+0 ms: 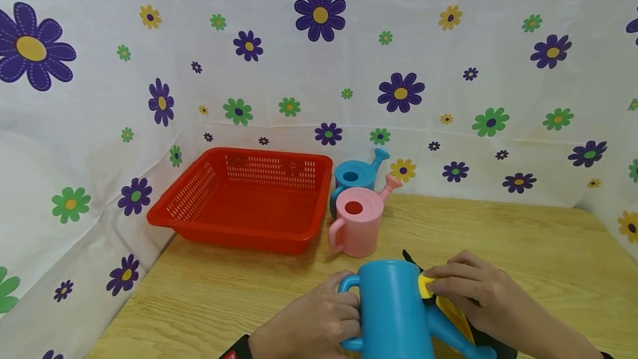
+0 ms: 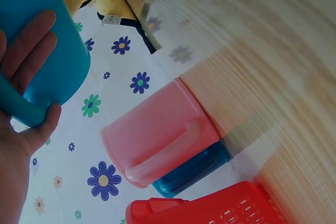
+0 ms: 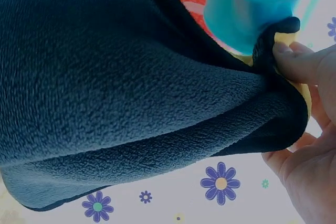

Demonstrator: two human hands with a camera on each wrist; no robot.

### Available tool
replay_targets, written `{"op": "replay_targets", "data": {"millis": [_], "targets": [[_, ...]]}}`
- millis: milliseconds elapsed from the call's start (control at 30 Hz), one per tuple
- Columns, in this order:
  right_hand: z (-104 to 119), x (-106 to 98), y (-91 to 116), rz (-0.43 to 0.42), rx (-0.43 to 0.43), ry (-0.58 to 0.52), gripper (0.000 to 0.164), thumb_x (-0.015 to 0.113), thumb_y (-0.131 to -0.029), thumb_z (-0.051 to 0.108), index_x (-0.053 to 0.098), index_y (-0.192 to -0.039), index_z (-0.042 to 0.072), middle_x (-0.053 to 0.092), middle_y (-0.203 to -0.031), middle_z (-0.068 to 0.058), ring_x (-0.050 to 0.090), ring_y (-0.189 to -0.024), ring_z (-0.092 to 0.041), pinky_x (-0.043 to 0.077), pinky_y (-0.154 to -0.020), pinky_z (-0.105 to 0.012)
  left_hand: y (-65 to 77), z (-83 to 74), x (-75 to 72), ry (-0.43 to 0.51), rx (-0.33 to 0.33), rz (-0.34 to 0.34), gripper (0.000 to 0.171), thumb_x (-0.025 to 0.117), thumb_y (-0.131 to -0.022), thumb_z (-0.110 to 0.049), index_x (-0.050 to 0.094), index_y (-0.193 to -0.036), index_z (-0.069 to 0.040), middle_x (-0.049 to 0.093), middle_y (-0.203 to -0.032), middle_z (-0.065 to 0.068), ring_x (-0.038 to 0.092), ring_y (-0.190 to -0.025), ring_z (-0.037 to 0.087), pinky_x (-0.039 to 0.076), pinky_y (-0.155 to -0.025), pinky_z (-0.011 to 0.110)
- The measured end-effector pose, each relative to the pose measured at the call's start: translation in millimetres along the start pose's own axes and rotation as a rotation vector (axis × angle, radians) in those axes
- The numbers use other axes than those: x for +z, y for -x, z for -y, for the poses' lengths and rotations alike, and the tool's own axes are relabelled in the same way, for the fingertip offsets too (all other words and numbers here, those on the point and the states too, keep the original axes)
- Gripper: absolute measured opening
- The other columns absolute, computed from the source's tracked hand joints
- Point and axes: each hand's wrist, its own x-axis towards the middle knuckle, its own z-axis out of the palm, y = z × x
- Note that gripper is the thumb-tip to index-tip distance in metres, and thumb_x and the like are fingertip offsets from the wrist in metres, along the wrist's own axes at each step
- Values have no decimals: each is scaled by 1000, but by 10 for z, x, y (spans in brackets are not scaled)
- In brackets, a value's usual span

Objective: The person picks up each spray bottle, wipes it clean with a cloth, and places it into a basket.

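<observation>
A blue watering can (image 1: pixel 394 309) is held up by its handle in my left hand (image 1: pixel 311 314). Its spout points down to the right. My right hand (image 1: pixel 490 298) pinches a cloth (image 3: pixel 105 87), dark grey on one side and yellow on the other. In the head view, a folded yellow bit of it lies against the can's side, just above the spout. The rest of the cloth hangs below the right fingers, partly behind the spout. From the left wrist, the fingers show along the can's wall beside the handle.
Behind the hands, a pink watering can (image 1: pixel 361 231) stands on the wooden table (image 1: pixel 239 298), with another blue watering can (image 1: pixel 356 173) behind it. To their left is a red plastic basket (image 1: pixel 239 240) with slotted walls. A flower-printed sheet (image 1: pixel 279 71) hangs around the back and sides.
</observation>
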Motion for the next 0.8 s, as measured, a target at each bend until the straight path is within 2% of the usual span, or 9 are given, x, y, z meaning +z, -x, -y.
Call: {"op": "replay_targets", "data": {"millis": [267,367,600,800], "targets": [[-27,-11,-51,8,123,53,59,30,-107,48,78,-104,15,76,-107,2,61,-91,-7,46,-86,-1,19,-17,10,30,-4,35,46,54,-94,-66,73,-111,-28,73,-97,-19,58,-90,-3,40,-117,55],[-29,-17,-58,2,140,85,61,27,-107,48,78,-105,15,76,-107,3,61,-91,-7,44,-88,0,23,-7,7,20,-5,39,47,54,-95,-66,74,-112,-27,73,-97,-18,59,-91,-2,40,-117,54],[-25,-16,-35,25,49,62,56,27,-110,40,78,-103,17,76,-105,4,59,-90,-7,47,-85,-2,32,32,-16,46,-49,2,46,53,-96,-65,77,-104,-26,71,-89,-17,56,-86,-2,40,-117,53],[3,21,-36,58,-19,87,53,27,-111,34,78,-105,21,77,-102,6,56,-87,-7,48,-77,-6,20,46,-43,54,-69,-32,46,53,-96,-65,78,-100,-26,73,-88,-17,57,-86,-2,39,-118,54]]}}
